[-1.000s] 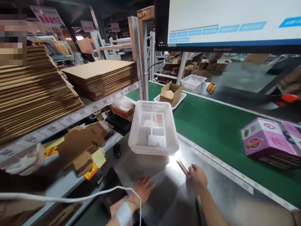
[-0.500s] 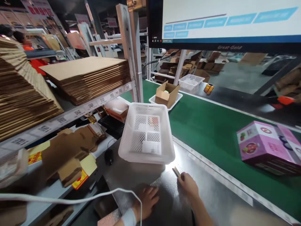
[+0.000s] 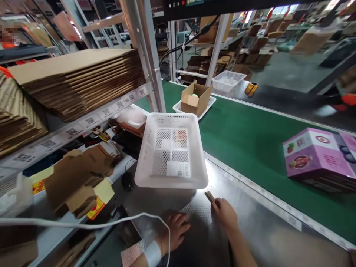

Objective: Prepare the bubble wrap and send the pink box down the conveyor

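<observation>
My left hand lies palm down on the steel table, fingers spread, with a white band on its wrist. My right hand rests beside it, its fingertips closed on one end of a thin tan strip that lies on the table. Just beyond both hands stands a white perforated plastic basket with a small white label inside, stacked on something pale.
A green conveyor belt runs on the right and carries a pink printed box and an open cardboard box in a white tray. Shelves on the left hold stacks of flat cardboard. Nearby are a mouse, a keyboard and a white cable.
The view has tilted down, so the monitor screen is out of sight. A gloved arm seen at the far left a second ago is gone. My hands have barely moved.
</observation>
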`<state>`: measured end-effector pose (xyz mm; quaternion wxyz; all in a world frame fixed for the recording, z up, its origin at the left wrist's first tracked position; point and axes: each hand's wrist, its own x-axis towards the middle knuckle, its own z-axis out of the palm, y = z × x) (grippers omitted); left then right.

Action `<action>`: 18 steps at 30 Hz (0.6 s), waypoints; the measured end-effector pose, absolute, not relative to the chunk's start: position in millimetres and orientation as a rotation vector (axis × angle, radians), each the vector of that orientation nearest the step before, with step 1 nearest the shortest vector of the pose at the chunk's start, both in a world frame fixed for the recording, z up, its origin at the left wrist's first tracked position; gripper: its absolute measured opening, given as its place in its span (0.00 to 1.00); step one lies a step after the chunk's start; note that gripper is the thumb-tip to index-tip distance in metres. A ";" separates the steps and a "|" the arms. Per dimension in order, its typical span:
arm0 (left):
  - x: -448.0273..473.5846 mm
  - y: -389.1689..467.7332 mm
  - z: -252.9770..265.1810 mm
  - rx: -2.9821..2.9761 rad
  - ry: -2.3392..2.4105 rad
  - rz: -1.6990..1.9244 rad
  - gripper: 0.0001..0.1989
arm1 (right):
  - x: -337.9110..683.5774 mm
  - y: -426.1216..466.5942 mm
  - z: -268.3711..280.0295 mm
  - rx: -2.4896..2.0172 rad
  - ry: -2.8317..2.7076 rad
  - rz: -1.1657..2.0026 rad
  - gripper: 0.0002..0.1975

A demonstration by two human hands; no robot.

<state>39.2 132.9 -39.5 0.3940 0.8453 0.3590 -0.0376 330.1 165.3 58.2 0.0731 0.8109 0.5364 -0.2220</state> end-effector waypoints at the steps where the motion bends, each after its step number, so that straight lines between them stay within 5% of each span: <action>1: 38.6 133.2 -37.0 2.144 0.915 -0.082 0.32 | 329.6 165.7 59.2 2.434 1.613 -0.668 0.15; 10: 36.7 135.7 -21.5 2.114 0.900 -0.096 0.32 | 330.7 167.2 59.3 2.511 1.572 -0.705 0.15; 15: 34.3 138.3 -16.2 2.077 0.901 -0.119 0.31 | 353.2 171.4 52.0 2.643 1.498 -0.737 0.29; 18: 35.1 140.9 -13.4 2.054 0.910 -0.189 0.34 | 363.7 176.8 45.8 2.673 1.466 -0.786 0.23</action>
